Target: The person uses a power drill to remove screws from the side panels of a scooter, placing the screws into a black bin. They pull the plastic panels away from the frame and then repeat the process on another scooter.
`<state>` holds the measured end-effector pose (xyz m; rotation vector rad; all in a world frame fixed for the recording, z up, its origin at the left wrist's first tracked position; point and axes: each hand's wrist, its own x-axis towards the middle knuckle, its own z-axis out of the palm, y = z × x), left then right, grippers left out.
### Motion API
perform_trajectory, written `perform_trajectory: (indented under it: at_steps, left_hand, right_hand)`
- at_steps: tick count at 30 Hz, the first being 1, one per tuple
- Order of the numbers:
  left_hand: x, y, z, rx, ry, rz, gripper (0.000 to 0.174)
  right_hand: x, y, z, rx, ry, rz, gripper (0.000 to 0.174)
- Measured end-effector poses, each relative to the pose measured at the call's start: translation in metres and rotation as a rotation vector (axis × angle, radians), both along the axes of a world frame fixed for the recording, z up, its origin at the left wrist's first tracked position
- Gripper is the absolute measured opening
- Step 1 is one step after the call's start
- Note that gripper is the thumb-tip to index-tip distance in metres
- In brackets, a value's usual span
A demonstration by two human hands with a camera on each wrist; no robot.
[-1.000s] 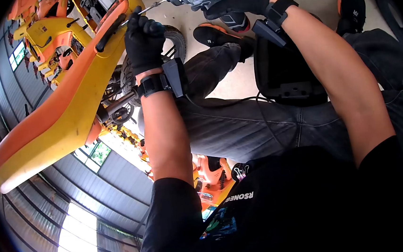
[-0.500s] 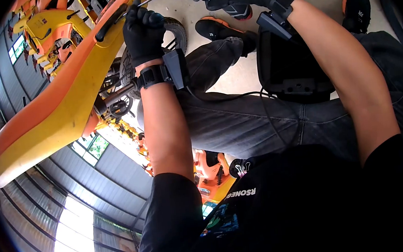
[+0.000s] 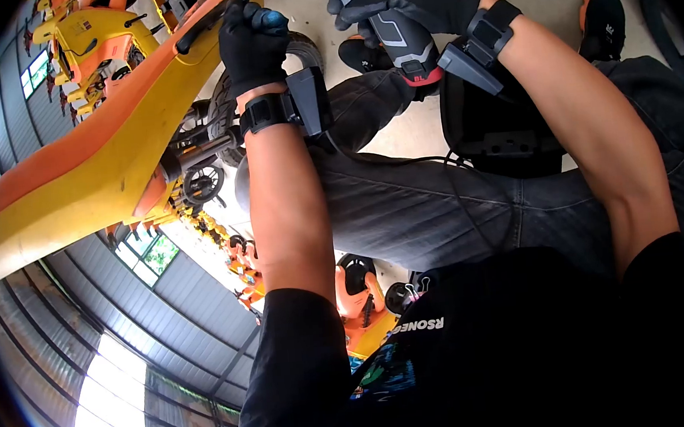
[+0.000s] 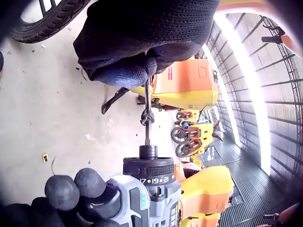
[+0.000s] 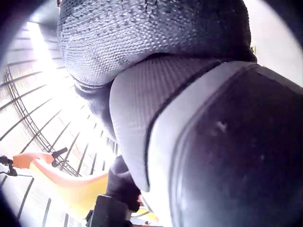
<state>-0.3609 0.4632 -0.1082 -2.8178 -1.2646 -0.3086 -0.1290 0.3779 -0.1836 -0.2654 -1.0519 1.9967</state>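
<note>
My gloved left hand (image 3: 254, 48) pinches the end of a thin metal bit (image 4: 147, 130) between thumb and fingers, its far tip hidden by the glove. The bit runs straight into the chuck of a grey and black cordless drill (image 3: 402, 42). My gloved right hand (image 3: 426, 2) grips this drill by its handle, with the red-edged battery end hanging below. Close up in the right wrist view, the glove (image 5: 151, 35) wraps the grey handle (image 5: 135, 113). Beside my left hand stretches the long orange and yellow body (image 3: 93, 165) of a scooter-like vehicle.
Several more orange and yellow vehicles (image 4: 203, 87) stand on the pale floor (image 4: 90, 113). A black open-topped container (image 3: 506, 148) sits by my legs. Cables (image 3: 457, 196) run across my trousers. A tyre (image 3: 303, 52) is close behind my left hand.
The drill's handle and battery have swung into fuller view under my right hand. Both hands keep their hold, while the head view has shifted slightly.
</note>
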Motion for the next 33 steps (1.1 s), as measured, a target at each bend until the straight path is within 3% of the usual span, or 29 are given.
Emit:
perform_trajectory:
  at_steps: [1, 4, 5, 7, 8, 9, 11, 12, 14, 17, 20, 24, 26, 27, 29, 33]
  left_hand:
    - [-0.002, 0.0, 0.0, 0.005, -0.001, 0.002, 0.022]
    - [-0.001, 0.0, -0.001, 0.025, -0.009, -0.011, 0.023]
    - [0.001, -0.001, -0.002, 0.033, -0.014, -0.013, 0.023]
    - [0.002, -0.003, -0.002, -0.075, -0.106, 0.087, 0.023]
    - [0.002, -0.004, -0.001, -0.083, -0.076, 0.087, 0.026]
    - [-0.007, 0.001, -0.007, -0.08, -0.077, 0.086, 0.026]
    - [-0.019, 0.012, -0.014, -1.04, -0.945, 0.287, 0.029]
    - [-0.017, 0.013, -0.016, -1.035, -0.947, 0.279, 0.029]
    - [-0.012, -0.001, -0.019, -0.189, -0.187, 0.102, 0.03]
    - [0.004, -0.011, -0.012, -0.262, -0.298, 0.163, 0.029]
    - [0.003, -0.009, -0.016, -0.304, -0.364, 0.176, 0.029]
    - [-0.003, -0.006, -0.02, -0.362, -0.367, 0.187, 0.032]
    - [-0.002, -0.009, -0.023, -0.957, -1.258, 0.377, 0.034]
    - [-0.002, -0.011, -0.022, -0.954, -1.259, 0.379, 0.034]
    - [-0.001, -0.013, -0.02, -0.413, -0.519, 0.151, 0.031]
    - [-0.001, -0.014, -0.022, -0.359, -0.517, 0.145, 0.028]
  right_hand:
    - [-0.001, 0.0, 0.0, 0.372, -0.118, -0.107, 0.01]
    - [0.003, 0.001, 0.01, 0.578, -0.293, -0.263, 0.01]
    - [0.002, 0.001, 0.009, 0.586, -0.297, -0.265, 0.01]
    - [-0.003, 0.0, 0.002, 0.182, -0.065, -0.075, 0.009]
    - [-0.003, 0.004, -0.001, 0.341, -0.228, -0.132, 0.008]
    - [-0.009, 0.003, -0.012, 0.344, -0.229, -0.133, 0.008]
    - [-0.022, -0.004, -0.025, -0.007, -0.124, -0.199, 0.02]
    - [-0.025, -0.008, -0.025, -0.273, -0.043, -0.107, 0.019]
    - [-0.027, -0.01, -0.032, -0.27, -0.004, -0.11, 0.018]
    - [-0.023, -0.008, -0.035, -0.232, 0.059, -0.105, 0.026]
    - [-0.023, -0.005, -0.039, -0.154, -0.055, -0.14, 0.026]
    - [-0.024, -0.006, -0.043, -0.278, -0.032, -0.122, 0.028]
    - [-0.022, -0.008, -0.043, -0.311, -0.043, -0.108, 0.029]
    - [-0.02, -0.009, -0.043, -0.313, -0.01, -0.112, 0.025]
    - [-0.018, -0.009, -0.045, -0.308, 0.02, -0.113, 0.022]
    - [-0.016, -0.007, -0.047, -0.302, -0.099, -0.137, 0.025]
